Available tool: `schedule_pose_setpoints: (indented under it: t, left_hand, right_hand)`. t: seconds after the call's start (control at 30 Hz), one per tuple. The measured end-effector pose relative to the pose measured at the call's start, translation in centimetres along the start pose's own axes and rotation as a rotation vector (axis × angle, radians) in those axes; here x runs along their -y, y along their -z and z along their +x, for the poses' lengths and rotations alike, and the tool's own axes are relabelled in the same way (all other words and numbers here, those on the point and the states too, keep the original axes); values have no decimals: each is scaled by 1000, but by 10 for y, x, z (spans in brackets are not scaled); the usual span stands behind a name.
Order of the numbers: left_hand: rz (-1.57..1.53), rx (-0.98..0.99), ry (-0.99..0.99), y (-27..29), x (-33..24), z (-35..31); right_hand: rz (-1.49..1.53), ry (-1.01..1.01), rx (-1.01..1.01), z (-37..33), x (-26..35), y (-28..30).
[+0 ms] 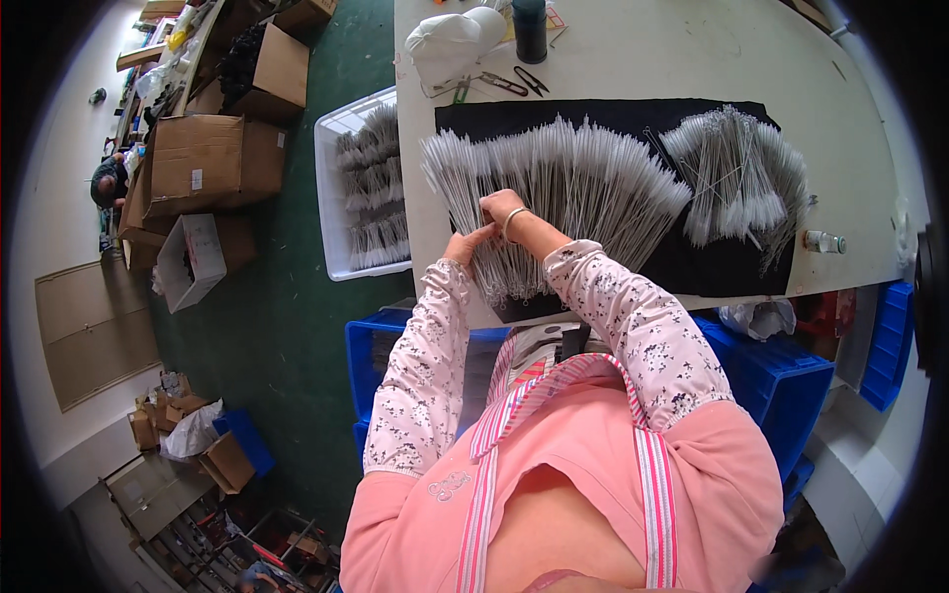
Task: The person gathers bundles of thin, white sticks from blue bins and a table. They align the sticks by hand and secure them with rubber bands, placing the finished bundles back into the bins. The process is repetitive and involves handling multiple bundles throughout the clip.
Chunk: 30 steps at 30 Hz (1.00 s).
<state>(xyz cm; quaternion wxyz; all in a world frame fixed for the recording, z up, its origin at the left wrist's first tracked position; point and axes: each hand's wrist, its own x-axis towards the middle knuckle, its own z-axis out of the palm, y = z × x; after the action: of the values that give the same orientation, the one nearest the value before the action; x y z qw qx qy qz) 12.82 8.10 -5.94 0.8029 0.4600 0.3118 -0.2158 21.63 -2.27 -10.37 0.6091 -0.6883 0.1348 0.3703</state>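
A wide fanned row of thin wire brushes (583, 158) with white bristle heads and looped wire ends lies on a black cloth (534, 111). At the row's left part, my left hand (465, 245) is closed on some of the wire stems, its fingers partly hidden. My right hand (502, 208), wearing a bangle, reaches across just above it. Its fingers are pinched on brush stems; exactly how many they hold cannot be seen. A second heap of the same brushes (736, 173) lies to the right on the cloth, with heads pointing both ways.
Thread snips (531, 79), a dark bottle (530, 32) and a white cap (450, 44) sit at the table's far side. A small jar (823, 242) stands right. White crate (331, 198) with brush bundles is left; blue bins (771, 385) stand below the table. Cardboard boxes (198, 163) and a person (109, 183) are farther left.
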Motion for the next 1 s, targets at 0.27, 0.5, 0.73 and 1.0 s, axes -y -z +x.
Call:
schedule_pose_setpoints:
  t: [0.27, 0.5, 0.73, 1.0]
  left_hand:
    - [279, -118, 147, -2, -24, 7]
    - [152, -90, 247, 5, -39, 5]
    - [332, -195, 253, -1, -41, 8]
    - [541, -96, 384, 26, -51, 27]
  right_hand:
    - [-410, 315, -525, -26, 16, 17]
    - [86, -274, -356, -12, -19, -1]
    - [-349, -72, -120, -30, 1, -10]
    - [-92, -15, 48, -39, 10, -11]
